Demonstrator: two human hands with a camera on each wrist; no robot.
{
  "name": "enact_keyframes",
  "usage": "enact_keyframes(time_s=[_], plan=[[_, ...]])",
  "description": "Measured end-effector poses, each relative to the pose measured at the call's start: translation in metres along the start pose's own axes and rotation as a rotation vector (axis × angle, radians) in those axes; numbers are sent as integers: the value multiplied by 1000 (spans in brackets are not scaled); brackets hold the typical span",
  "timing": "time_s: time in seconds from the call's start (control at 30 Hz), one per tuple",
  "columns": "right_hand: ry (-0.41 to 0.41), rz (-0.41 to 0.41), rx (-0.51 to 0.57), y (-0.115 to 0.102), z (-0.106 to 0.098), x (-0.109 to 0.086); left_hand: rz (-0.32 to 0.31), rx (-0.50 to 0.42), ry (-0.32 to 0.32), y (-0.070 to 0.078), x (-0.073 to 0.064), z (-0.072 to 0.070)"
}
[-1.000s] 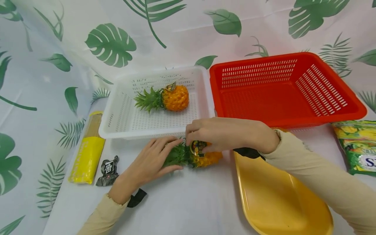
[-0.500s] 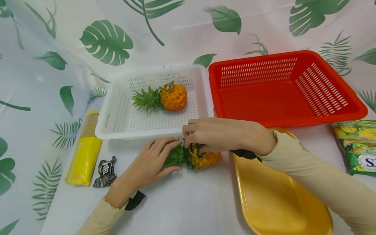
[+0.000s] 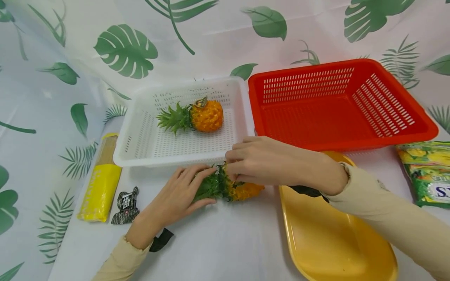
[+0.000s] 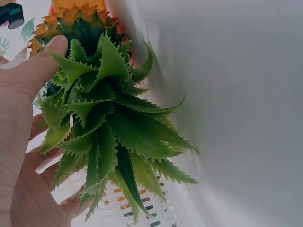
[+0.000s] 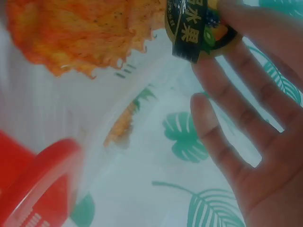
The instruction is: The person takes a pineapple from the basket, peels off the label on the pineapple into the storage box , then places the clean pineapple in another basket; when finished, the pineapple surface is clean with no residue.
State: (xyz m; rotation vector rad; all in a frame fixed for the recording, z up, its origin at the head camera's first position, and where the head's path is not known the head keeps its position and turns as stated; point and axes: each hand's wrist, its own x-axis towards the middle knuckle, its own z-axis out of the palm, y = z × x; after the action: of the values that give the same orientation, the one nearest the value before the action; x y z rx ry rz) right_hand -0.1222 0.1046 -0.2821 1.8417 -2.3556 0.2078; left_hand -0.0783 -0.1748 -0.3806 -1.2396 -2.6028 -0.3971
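Observation:
A small orange pineapple (image 3: 249, 191) lies on its side on the white cloth, its green crown (image 4: 113, 118) pointing left. My left hand (image 3: 179, 193) holds the crown, with the thumb on one side and the fingers behind the leaves. Over the fruit's body, my right hand (image 3: 258, 160) pinches a round black-and-gold label (image 5: 189, 30) between thumb and fingertips. In the right wrist view the label stands beside the orange fruit; whether part of it still sticks to the skin I cannot tell. The head view hides most of the label behind the right fingers.
Behind the hands stand a white basket (image 3: 121, 160) holding another pineapple (image 3: 208, 116) and a red basket (image 3: 337, 146). A yellow tray (image 3: 327, 234) lies under the right forearm. A yellow packet (image 3: 100, 191) and small black packet (image 3: 125, 207) lie left, a green bag (image 3: 429, 175) right.
My right hand has shifted slightly right and now covers most of the label in the head view. The left hand and the pineapple have hardly moved.

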Motion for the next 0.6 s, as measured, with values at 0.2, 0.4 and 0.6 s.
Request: enact_keyframes(time_s=[0.2, 0.4, 0.6], plan=[[55, 35, 107, -5, -8, -28, 9, 14, 6, 0, 0, -1], [70, 136, 270, -7, -11, -65, 4, 17, 4, 2, 1, -1], [102, 250, 334, -3, -3, -106, 4, 16, 13, 2, 1, 2]])
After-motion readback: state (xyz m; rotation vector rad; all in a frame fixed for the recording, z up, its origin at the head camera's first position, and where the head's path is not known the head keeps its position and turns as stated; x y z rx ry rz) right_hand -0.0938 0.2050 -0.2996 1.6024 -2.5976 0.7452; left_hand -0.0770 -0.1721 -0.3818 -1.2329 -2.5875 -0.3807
